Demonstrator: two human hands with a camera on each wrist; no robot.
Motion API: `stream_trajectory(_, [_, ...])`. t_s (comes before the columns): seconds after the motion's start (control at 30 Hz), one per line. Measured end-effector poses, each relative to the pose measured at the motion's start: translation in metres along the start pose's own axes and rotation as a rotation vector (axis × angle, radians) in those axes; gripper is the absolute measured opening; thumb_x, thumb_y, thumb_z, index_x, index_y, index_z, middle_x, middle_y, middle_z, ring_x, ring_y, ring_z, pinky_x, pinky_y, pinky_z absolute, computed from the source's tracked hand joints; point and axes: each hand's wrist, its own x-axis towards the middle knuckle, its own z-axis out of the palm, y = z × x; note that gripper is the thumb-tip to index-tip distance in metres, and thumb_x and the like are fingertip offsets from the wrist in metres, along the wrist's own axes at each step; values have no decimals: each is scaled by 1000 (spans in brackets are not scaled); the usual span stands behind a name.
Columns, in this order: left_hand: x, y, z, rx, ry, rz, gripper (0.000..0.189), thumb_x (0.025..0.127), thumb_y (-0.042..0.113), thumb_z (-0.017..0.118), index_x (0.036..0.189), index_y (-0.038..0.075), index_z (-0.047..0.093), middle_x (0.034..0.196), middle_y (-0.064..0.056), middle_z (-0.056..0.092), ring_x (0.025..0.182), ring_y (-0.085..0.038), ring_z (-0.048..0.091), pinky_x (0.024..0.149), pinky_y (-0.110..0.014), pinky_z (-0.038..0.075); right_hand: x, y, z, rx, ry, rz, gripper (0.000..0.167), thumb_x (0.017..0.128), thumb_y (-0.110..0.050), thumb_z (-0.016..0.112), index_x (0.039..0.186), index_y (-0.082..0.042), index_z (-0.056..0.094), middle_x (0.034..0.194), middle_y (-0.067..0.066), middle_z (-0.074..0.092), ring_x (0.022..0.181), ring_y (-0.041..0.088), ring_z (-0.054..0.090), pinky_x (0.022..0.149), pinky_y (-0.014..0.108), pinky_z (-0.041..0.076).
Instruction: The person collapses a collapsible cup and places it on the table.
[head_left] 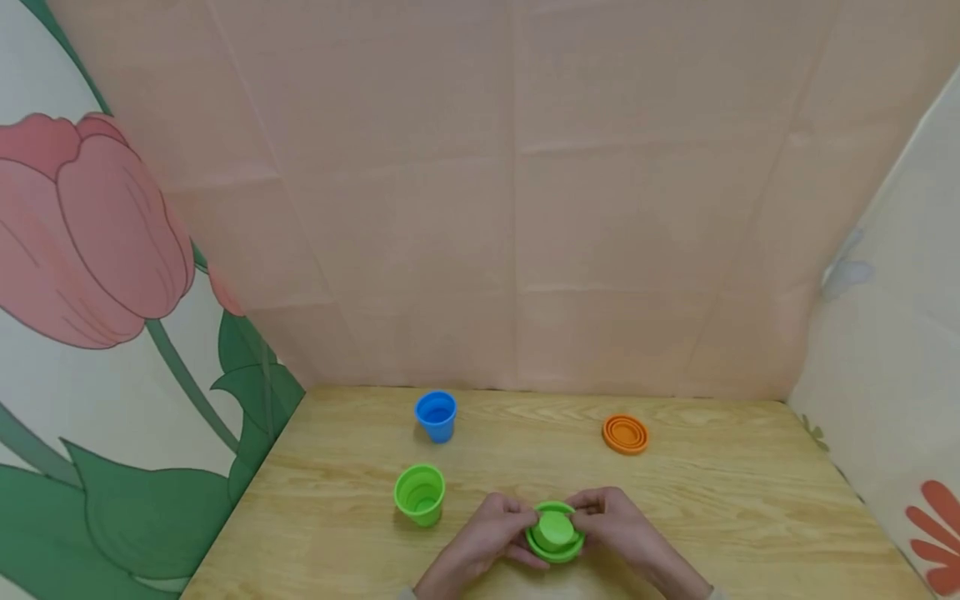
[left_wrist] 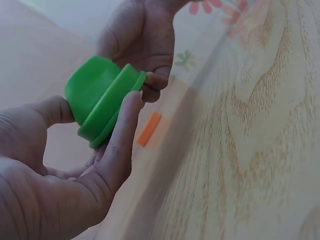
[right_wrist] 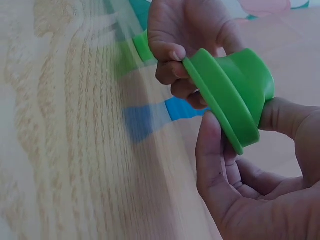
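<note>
A partly collapsed green folding cup (head_left: 555,532) is held between both hands above the near part of the table, its small round base facing up and its wide rim down. My left hand (head_left: 491,533) grips its left side, with the thumb against the base wall and fingers under the rim, as the left wrist view shows. From the right, my right hand (head_left: 618,527) pinches the same cup (right_wrist: 232,95), thumb on the sloping wall and fingers along the rim. In the right wrist view the wall is dented inward near the base.
A second green cup (head_left: 420,496) stands extended to the left of the hands. Behind it is an upright blue cup (head_left: 437,417). An orange folding cup (head_left: 626,434), collapsed flat, lies at the back right. A pink cloth wall (head_left: 517,208) borders the wooden table (head_left: 315,500).
</note>
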Motion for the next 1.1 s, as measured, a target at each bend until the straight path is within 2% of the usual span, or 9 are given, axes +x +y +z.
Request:
stream_trajectory(0.13, [0,0,2,-12,21,16,27,103,14,60,109,-9,73,98,-18,79,83,-27,80,75,-41,70,0,1,-1,-18,14,-6,37,94,-3,62,125,19,62,106,12,76,86,19,71,68,31,66])
stream_trajectory(0.33, [1,0,5,-21,25,40,34,106,25,60,115,-5,73,92,-11,78,73,-17,75,73,-37,70,-2,3,-4,-11,19,7,39,94,-2,61,127,21,61,109,20,77,84,22,74,69,38,69])
stream_trajectory(0.57, [0,7,5,20,5,59,32,106,21,59,114,-6,72,89,-4,72,72,-13,71,70,-28,68,1,-2,-7,-14,-17,-25,36,97,-1,61,126,19,63,109,22,78,81,20,75,69,36,69])
stream_trajectory(0.63, [1,11,4,31,-12,56,32,106,21,59,115,-6,72,91,-4,71,74,-12,70,71,-28,68,2,-5,-9,-32,-17,-30,35,97,-1,61,126,19,63,109,21,79,80,18,75,68,34,68])
stream_trajectory(0.87, [8,23,-1,-16,-72,48,34,106,19,57,125,-7,68,108,-8,71,87,-17,73,84,-40,69,5,-18,-13,-49,16,-34,37,100,-2,59,128,21,60,111,23,77,81,13,74,68,29,67])
stream_trajectory(1.1, [0,15,-3,-53,-61,55,34,102,11,62,129,-9,67,119,-15,73,89,-18,75,84,-40,69,0,-15,-7,12,-10,2,37,99,-5,55,126,19,63,112,17,76,85,16,74,73,34,69])
